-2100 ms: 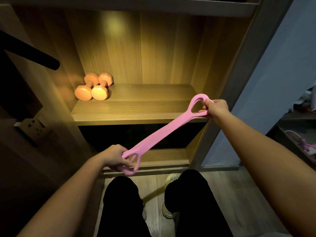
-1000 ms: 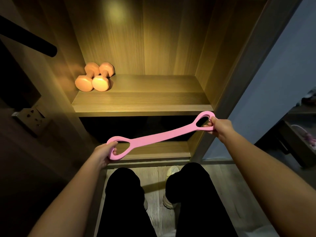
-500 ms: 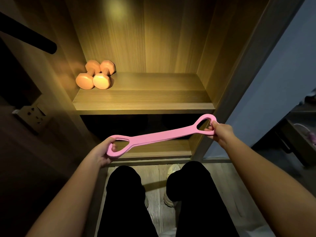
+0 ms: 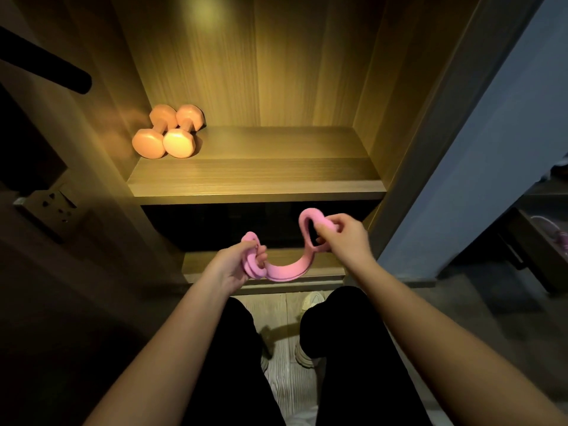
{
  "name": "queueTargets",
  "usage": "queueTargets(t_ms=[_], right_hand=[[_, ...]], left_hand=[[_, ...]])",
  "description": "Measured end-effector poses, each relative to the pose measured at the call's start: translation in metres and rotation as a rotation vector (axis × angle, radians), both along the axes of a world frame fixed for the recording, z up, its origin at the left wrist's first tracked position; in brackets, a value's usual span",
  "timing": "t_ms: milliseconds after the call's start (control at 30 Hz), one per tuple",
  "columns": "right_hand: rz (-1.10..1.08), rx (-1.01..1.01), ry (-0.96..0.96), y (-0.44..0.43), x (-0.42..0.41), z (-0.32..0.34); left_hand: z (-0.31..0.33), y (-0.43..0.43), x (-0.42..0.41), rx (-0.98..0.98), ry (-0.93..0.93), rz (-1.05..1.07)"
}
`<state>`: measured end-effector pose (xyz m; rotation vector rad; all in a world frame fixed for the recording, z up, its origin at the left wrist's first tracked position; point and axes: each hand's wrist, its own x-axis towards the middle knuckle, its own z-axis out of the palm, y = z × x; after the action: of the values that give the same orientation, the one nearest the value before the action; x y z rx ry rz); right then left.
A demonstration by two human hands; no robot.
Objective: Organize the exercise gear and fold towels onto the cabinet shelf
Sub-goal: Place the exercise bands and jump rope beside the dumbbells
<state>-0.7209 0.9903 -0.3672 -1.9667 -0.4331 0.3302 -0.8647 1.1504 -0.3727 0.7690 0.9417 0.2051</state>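
Pink, smooth, rubbery figure-eight resistance band point(image 4: 287, 269), slack and sagging in a soft U between two bare hands, up in the air on the near side of the cabinet, in front of the dark gap under the lit shelf and just above the front edge of the lower wooden shelf point(image 4: 199, 265). Left grip point(image 4: 233, 265) closed tight, fingers curled round the band's left loop, bunched and folded into thick pink coils. Right grip point(image 4: 344, 238) closed too, thumb and fingertips pinching the rim of the right loop, upright and open in a rounded teardrop shape. Between the loops a flat, matte strap with a thin dark line along its lower edge. Farther off, at the far left corner of the warm-lit wood-grain cabinet shelf point(image 4: 255, 176): a pair of peach-orange dumbbells point(image 4: 167, 132) with faceted, matte heads, side by side and touching, handles pointing towards the back, well apart from the band. Black round bar point(image 4: 72, 79) jutting in from the upper left. Grey wall socket plate point(image 4: 46, 207) on the dim left side. Smooth blue-grey wall point(image 4: 491, 149) to the right of the cabinet's side panel. Near and low: black trousers point(image 4: 353, 348) over both legs, pale shoes point(image 4: 312, 299), pale grained floor planks point(image 4: 285, 392) between them. At the far right edge a dark tray-like piece with something pinkish in it, too blurred to tell.
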Motion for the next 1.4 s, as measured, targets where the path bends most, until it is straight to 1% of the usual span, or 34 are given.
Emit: queueTargets(t_ms=[100, 200, 267, 367, 433, 700, 867, 1167, 1300, 1400], right_hand=[[0.071, -0.007, 0.016, 0.013, -0.025, -0.006], [0.171, -0.056, -0.040, 0.017, -0.042, -0.012], [0.227, -0.070, -0.071, 0.017, -0.049, -0.016], [0.259, -0.073, -0.099, 0.015, -0.053, -0.019], [0.274, -0.064, -0.100, 0.014, -0.054, -0.020], [0.234, 0.004, -0.112, 0.014, -0.054, -0.018], [0.172, 0.041, -0.128, 0.015, -0.051, -0.016], [0.377, -0.017, -0.068, 0.012, -0.051, -0.021], [0.559, -0.043, -0.031, 0.007, -0.050, -0.017], [0.640, -0.083, -0.087, 0.003, -0.050, -0.014]], left_hand=[[0.001, -0.017, 0.005, -0.018, -0.014, -0.028], [-0.001, -0.026, 0.008, -0.021, -0.014, -0.057], [-0.004, -0.028, 0.008, 0.006, 0.020, -0.074], [-0.006, -0.029, 0.006, 0.086, 0.124, -0.116], [-0.006, -0.029, 0.005, 0.099, 0.139, -0.129], [-0.005, -0.027, 0.001, -0.047, 0.001, -0.047], [-0.006, -0.028, -0.003, -0.095, -0.012, -0.023], [-0.006, -0.028, -0.005, -0.099, -0.029, -0.050], [-0.008, -0.025, -0.009, -0.123, -0.037, -0.048], [-0.009, -0.024, -0.012, -0.126, -0.031, -0.055]])
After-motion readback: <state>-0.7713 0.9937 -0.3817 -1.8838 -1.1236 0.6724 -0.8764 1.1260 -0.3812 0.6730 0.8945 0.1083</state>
